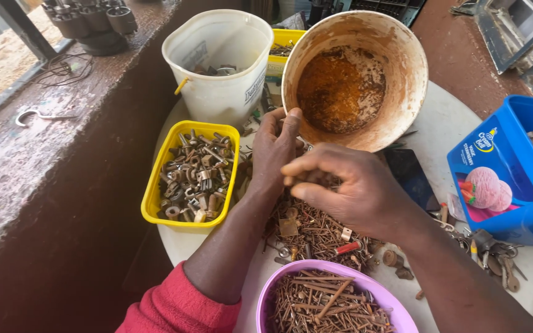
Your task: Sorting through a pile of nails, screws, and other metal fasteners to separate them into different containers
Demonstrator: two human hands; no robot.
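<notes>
tipping the rusty bucket (pixel 356 80), picking through nails

my left hand (pixel 276 151) is gripping the bucket rim; my right hand (pixel 347 185) is pinching narrow over the nail pile (pixel 316 231) on the table (pixel 445 123). i'm keeping the tilt steady.

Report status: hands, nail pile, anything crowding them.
Left hand grips the tilted rusty bucket rim. Right hand pinches over the nail pile. Yellow tray and purple bowl close by.
</notes>
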